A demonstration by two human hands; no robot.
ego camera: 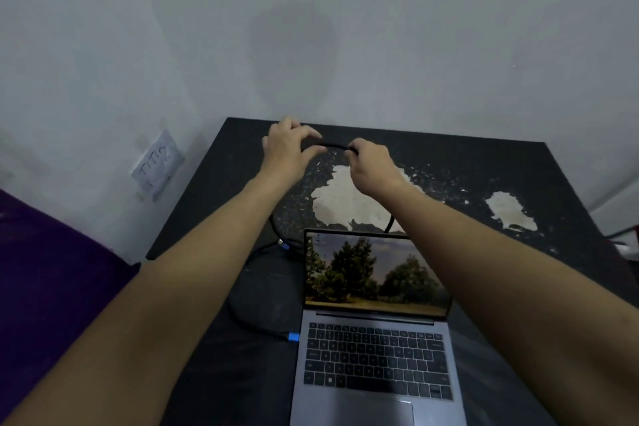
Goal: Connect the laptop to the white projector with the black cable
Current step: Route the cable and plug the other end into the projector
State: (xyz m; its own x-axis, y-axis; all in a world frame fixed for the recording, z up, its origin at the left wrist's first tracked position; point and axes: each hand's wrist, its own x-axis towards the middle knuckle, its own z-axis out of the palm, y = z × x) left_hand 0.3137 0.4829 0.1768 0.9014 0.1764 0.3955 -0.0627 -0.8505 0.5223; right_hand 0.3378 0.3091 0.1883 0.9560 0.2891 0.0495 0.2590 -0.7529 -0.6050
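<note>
- Black cable (334,146): a short stretch of it spans between my two hands, raised over the far part of the table. More of it runs down behind the laptop screen and loops on the table to the left of the laptop.
- Blue plug (294,336): seated at the left edge of the laptop, level with the keyboard. A second connector (283,245) with blue on it lies on the table near the screen's upper left corner, unattached.
- Left hand (288,149): fingers curled and pinched on the cable.
- Right hand (371,166): closed in a fist around the cable.
- Laptop (377,356): grey, open, near edge of the table, screen showing trees. No brand legible.
- Table (518,176): black top with pale worn patches.
- Paper label (157,164) on the wall to the left: handwriting reads "TITIK"; the second line is not legible.
- Purple fabric (52,270) at far left.
</note>
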